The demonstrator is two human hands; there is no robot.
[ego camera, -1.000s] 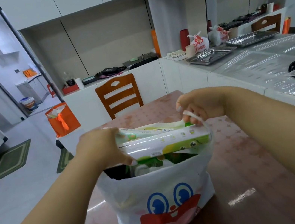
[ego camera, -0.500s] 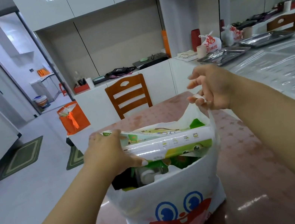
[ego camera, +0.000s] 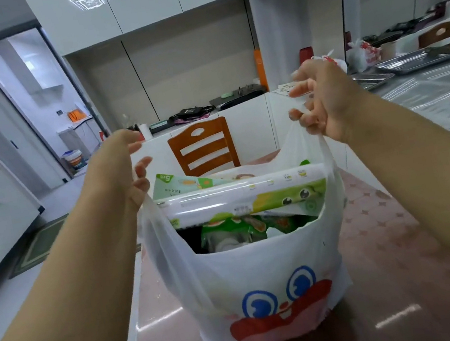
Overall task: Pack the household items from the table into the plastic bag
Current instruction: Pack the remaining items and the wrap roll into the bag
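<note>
A white plastic bag [ego camera: 265,271] with a blue-eyed, red-mouthed cartoon face stands on the reddish table [ego camera: 401,274]. Inside lie a long white and green box [ego camera: 246,196], a flat green-edged packet [ego camera: 178,183] behind it, and green pouches [ego camera: 234,230] lower down. My left hand [ego camera: 123,164] pinches the bag's left handle and holds it up. My right hand [ego camera: 323,102] grips the right handle, stretched taut above the bag.
A wooden chair [ego camera: 203,147] stands at the table's far side. White counters run behind it and along the right, with metal trays [ego camera: 420,59] and tied shopping bags [ego camera: 362,54]. A doorway [ego camera: 38,107] opens at the left over a grey floor with green mats.
My left hand let go of the long box and took the left handle. Both hands rose, pulling the handles upward and apart, and the bag now stands taller.
</note>
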